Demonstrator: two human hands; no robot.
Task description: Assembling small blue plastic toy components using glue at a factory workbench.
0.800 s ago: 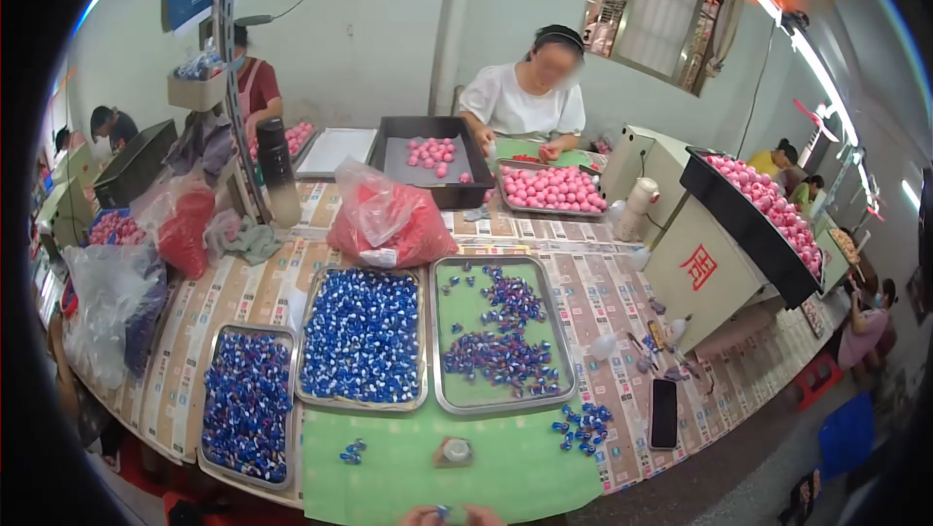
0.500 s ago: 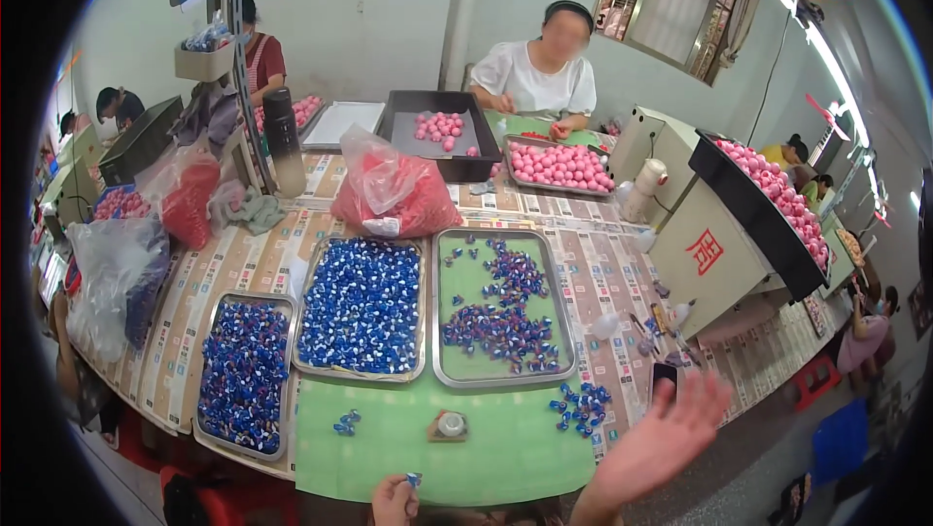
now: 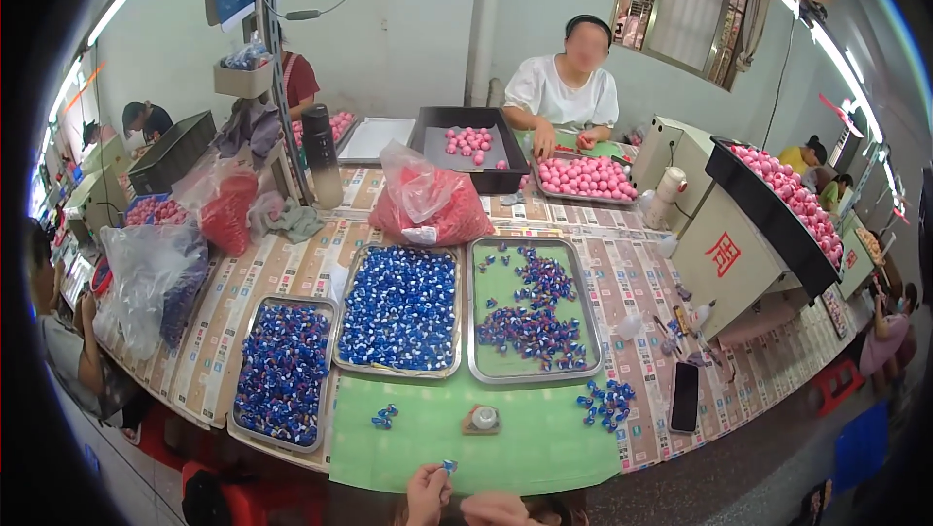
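My left hand [image 3: 426, 495] is at the near edge of the green mat [image 3: 408, 458], its fingers pinched on a small blue-and-white piece [image 3: 449, 466]. Beside it, my right hand [image 3: 498, 508] is low at the picture's bottom edge; its fingers are mostly hidden, and I cannot tell whether it holds anything. On the mat lie a few blue pieces [image 3: 386, 416] at left and a larger loose pile [image 3: 604, 405] at right. Between them sits a small block with a round whitish top [image 3: 482, 418]. Three metal trays of blue pieces stand behind: left [image 3: 282, 371], middle [image 3: 398, 307] and right [image 3: 535, 307].
A black phone [image 3: 685, 398] and small tools lie to the right. Behind the trays stands a clear bag of red pieces [image 3: 432, 205]. A co-worker [image 3: 564, 99] sits opposite by a tray of pink balls [image 3: 586, 179]. A large beige machine [image 3: 734, 244] borders the right side.
My right hand has come from beside the phone, where it was spread wide, to next to my left hand. The whole view has shifted, with things now sitting further right.
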